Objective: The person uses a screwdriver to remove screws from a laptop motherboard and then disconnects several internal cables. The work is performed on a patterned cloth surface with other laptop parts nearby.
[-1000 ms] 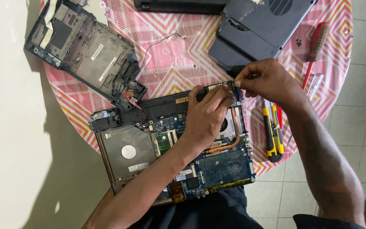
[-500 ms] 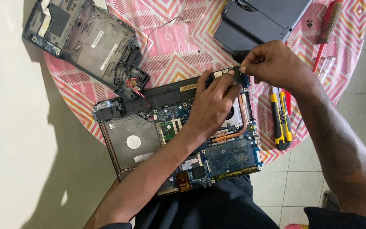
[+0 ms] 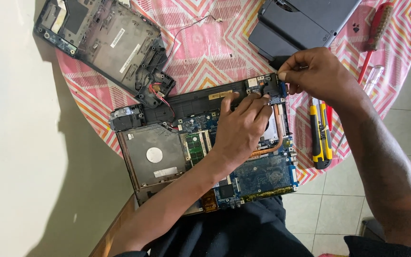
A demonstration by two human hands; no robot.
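**Hands at laptop's far corner**

On pink zigzag tabletop [image 3: 200,62], opened laptop base [image 3: 205,157] lies flat. Left hand [image 3: 241,126] presses spread on motherboard; right hand [image 3: 310,71] pinches small corner board [image 3: 276,99]. Best lifted straight, base braced.

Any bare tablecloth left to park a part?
One free patch: the pink tablecloth between the removed bottom cover and the dark laptop lid, above the open laptop base; only a thin wire crosses it. The right edge is crowded: yellow utility knife, red screwdriver.
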